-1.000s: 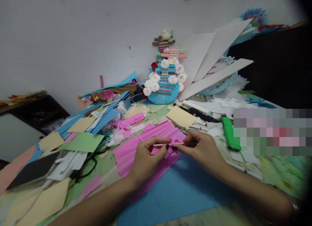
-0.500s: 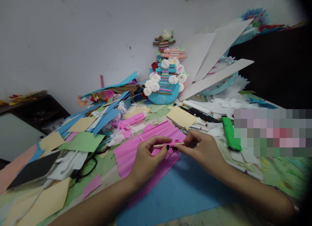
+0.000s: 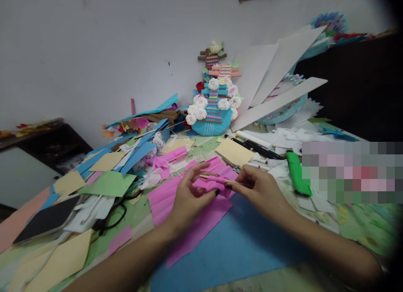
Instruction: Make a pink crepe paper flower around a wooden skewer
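Item: thin wooden stick (image 3: 206, 176), held just above the worktop (image 3: 362, 225), pink crepe strip (image 3: 217, 183) bunched round its middle. Wrapping seems begun; stick end still bare. Left hand (image 3: 189, 195): forefinger raised, thumb pressing the strip. Right hand (image 3: 261, 190): pinching the stick. Beneath: pleated pink crepe sheet (image 3: 171, 199), blue sheet (image 3: 233, 246).

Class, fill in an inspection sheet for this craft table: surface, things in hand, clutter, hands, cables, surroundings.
Surface: table with a green patterned cover, largely under paper; blue sheet nearest.
Things in hand: thin stick with a pink strip wound on it, above a pleated pink sheet.
Clutter: tan card, black markers, green tool, dark phone-like slab, loose offcuts.
Hands: left hand pinches the pink strip, forefinger lifted; right hand pinches the thin stick's other end.
Cables: dark loop, cable or scissor handles, cannot tell.
Surroundings: white wall, flowered paper guitar, leaning white boards.
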A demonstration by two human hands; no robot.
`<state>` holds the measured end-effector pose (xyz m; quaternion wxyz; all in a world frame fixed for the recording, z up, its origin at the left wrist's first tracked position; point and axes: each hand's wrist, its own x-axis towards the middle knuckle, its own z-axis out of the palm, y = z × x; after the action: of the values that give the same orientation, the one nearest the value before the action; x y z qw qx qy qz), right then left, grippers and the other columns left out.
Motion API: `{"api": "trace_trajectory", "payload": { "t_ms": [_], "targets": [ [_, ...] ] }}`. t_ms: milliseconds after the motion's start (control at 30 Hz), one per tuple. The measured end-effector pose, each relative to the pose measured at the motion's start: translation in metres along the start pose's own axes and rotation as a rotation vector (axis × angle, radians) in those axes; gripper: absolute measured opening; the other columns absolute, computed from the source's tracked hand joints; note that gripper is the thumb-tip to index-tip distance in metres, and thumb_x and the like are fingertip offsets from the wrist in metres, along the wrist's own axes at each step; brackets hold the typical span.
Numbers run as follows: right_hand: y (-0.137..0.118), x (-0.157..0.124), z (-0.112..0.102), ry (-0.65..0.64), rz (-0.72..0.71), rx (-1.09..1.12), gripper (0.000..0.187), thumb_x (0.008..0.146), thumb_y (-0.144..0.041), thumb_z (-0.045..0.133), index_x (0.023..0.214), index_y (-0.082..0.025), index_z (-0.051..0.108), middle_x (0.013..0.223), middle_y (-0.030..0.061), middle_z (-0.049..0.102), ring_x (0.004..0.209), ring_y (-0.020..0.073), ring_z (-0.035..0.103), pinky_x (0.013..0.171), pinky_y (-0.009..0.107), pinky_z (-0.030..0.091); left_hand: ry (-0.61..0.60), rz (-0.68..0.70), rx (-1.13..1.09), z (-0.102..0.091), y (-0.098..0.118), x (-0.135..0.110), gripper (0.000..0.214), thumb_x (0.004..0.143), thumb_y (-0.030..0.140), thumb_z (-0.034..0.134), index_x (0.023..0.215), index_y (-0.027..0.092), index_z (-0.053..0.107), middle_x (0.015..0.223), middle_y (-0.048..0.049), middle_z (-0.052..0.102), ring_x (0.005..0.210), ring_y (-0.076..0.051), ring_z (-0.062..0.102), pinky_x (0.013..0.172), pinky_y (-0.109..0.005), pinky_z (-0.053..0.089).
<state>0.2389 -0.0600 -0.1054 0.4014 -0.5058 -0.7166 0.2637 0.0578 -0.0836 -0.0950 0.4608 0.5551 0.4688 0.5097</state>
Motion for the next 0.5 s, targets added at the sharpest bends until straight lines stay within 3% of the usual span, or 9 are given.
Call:
{"api": "trace_trajectory", "payload": {
  "t_ms": [67,133,300,400,500],
  "targets": [
    [0.003,0.004,-0.003,-0.012,-0.006,-0.024,0.026,0.078,-0.037,0.06,0.063,-0.018,0.05,0.06,0.0003,0.057,0.055,0.0129,0.05,0.051,0.024,0.034,0.045,0.003,-0.059,-0.005,-0.002,0.006,0.055,0.066,0.013,0.073,0.116,0.02,0.053,0.091,-0.0004,0.064,0.053,-0.004,0.055,0.049,-0.015,0.042],
    [0.009,0.008,-0.008,-0.022,0.009,-0.046,0.023,0.077,-0.036,0.06,0.065,-0.018,0.052,0.059,-0.0001,0.057,0.055,0.0128,0.049,0.051,0.024,0.033,0.089,0.026,-0.186,-0.012,-0.004,0.012,0.053,0.065,0.013,0.074,0.114,0.019,0.054,0.082,0.0014,0.064,0.063,-0.008,0.061,0.059,-0.018,0.046],
    [0.021,0.02,-0.028,-0.03,0.083,-0.155,0.011,0.071,-0.027,0.06,0.065,-0.018,0.057,0.057,-0.0002,0.057,0.055,0.0135,0.05,0.05,0.024,0.031,0.147,0.056,-0.32,-0.025,-0.01,0.025,0.046,0.066,0.018,0.075,0.108,0.019,0.057,0.086,-0.0024,0.068,0.078,-0.014,0.065,0.07,-0.025,0.049],
    [0.019,0.023,-0.036,-0.013,0.096,-0.192,0.006,0.069,-0.022,0.058,0.065,-0.018,0.059,0.056,-0.0011,0.054,0.055,0.0131,0.048,0.051,0.024,0.031,0.06,-0.001,-0.308,-0.026,-0.011,0.026,0.035,0.067,0.019,0.076,0.099,0.016,0.062,0.087,-0.0043,0.069,0.075,-0.014,0.064,0.069,-0.025,0.049],
    [0.013,0.021,-0.034,-0.099,0.045,-0.011,0.014,0.075,-0.029,0.057,0.071,-0.017,0.062,0.059,-0.0011,0.053,0.056,0.0125,0.046,0.051,0.024,0.031,-0.184,-0.121,-0.229,-0.023,-0.009,0.022,0.027,0.064,0.02,0.077,0.088,0.013,0.067,0.087,-0.0066,0.068,0.076,-0.015,0.063,0.07,-0.025,0.048]
  ]
}}
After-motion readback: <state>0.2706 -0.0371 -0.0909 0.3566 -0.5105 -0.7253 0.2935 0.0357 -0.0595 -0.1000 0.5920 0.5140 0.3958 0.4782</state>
